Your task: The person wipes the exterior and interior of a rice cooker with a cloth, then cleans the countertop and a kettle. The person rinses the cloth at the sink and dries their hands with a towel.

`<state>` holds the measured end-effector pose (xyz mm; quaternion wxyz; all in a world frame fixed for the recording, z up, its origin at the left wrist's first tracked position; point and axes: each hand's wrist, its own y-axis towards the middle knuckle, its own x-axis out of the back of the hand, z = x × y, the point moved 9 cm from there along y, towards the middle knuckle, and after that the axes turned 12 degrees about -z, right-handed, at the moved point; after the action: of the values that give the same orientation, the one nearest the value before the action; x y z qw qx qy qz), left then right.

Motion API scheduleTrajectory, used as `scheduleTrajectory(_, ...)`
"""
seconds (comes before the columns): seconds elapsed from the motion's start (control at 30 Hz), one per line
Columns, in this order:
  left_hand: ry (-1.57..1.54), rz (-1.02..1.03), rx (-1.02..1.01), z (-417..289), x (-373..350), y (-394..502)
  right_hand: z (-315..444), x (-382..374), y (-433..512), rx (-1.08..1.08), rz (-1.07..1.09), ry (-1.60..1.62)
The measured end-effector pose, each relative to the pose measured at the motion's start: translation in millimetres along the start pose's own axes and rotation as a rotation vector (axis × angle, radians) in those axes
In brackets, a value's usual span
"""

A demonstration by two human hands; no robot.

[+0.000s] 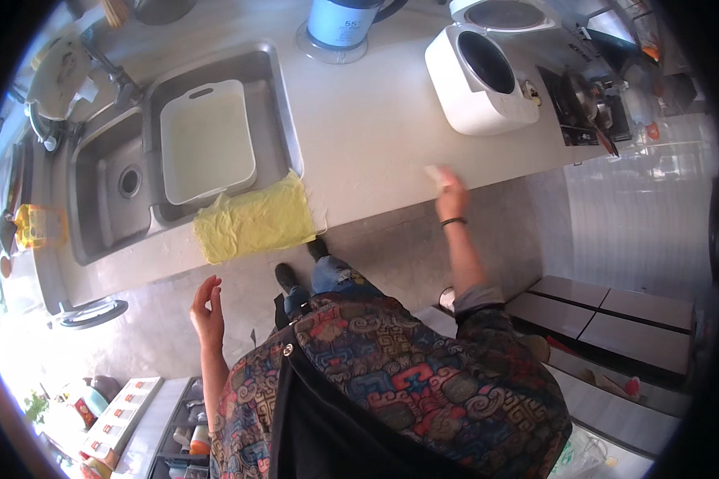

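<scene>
My right hand (452, 194) is over the front edge of the countertop, its fingers around a small pale item (435, 172) too blurred to name. A white rice cooker (476, 108) with its lid up stands beyond that hand. My left hand (208, 314) hangs in the air before the counter, fingers loosely bent and apart, holding nothing. Nearest to it is a yellow cloth (254, 221), draped over the counter edge in front of the sink. In the larger basin of the steel double sink (278, 102) rests a white plastic tub (207, 141) with a handle slot.
A kettle (343, 24) sits at the back of the counter (359, 138). Pans (581, 99) stand on the hob at the right. The faucet (120, 81) rises behind the smaller basin. A yellow-labelled bottle (39, 226) is at the far left. Shelves (186, 413) stand behind me.
</scene>
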<state>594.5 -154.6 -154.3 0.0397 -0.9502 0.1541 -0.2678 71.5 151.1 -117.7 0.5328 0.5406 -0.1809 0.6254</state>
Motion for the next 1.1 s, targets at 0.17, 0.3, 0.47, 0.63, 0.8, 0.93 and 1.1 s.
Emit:
scheduleTrajectory(0.17,-0.006,0.017,0.017,19.7,-5.7,-13.3,-44.9,-14.8,17.0,-0.154,0.019,-0.165)
scheduleTrajectory(0.3,0.078,0.030,0.027,12.7,-16.8,-22.7,91.8,-77.2,-58.8,0.300,0.015,-0.105)
scheduleTrajectory(0.47,0.273,0.050,-0.274,-39.1,-54.5,0.2,219.4,-119.5,-66.0,0.403,0.005,0.257)
scheduleTrajectory(0.63,0.494,0.129,-0.438,-65.8,-89.9,30.3,150.8,-130.7,-12.1,0.283,0.248,0.305)
scheduleTrajectory(0.8,0.588,0.157,-0.430,-61.5,-98.6,35.0,-68.8,-59.0,73.4,-0.059,0.014,-0.169)
scheduleTrajectory(0.93,0.635,0.081,-0.461,-56.3,-99.0,38.3,-186.2,-16.9,112.4,-0.466,-0.077,-0.355)
scheduleTrajectory(1.1,0.595,0.122,-0.399,-41.8,-102.6,46.7,-59.2,-84.6,91.8,0.034,-0.159,-0.503)
